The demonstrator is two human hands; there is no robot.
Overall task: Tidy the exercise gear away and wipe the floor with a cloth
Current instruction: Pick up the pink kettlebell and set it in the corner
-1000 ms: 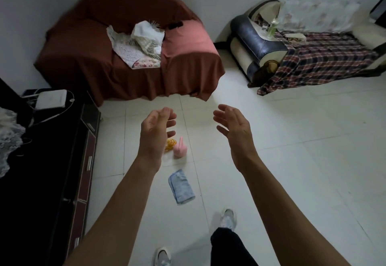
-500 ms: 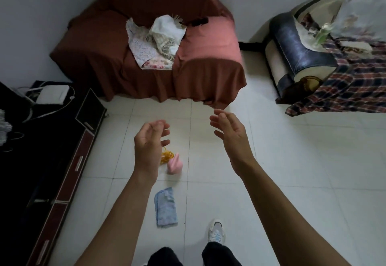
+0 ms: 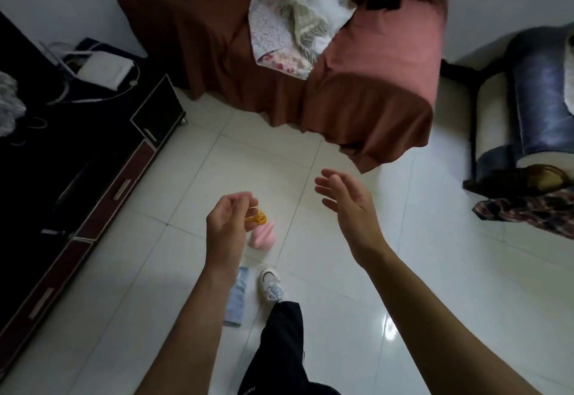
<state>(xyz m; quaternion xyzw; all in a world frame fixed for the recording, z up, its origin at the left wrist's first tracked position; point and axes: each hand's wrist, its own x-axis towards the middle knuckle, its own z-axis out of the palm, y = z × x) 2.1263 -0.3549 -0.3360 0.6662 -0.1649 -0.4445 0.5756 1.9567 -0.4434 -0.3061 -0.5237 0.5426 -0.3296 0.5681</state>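
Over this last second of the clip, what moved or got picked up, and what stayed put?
The person stepped forward toward the things on the floor; a shoe now lands beside the blue cloth. The left hand curled its fingers above the yellow cord, with no visible grasp. The right hand stayed open. The cord, pink item and cloth lie where they were.

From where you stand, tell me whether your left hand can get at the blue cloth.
Probably yes, after bending down. The cloth lies flat on the tiles beside the shoe, with nothing on it, and the left hand hangs above it, loosely curled and seemingly empty.
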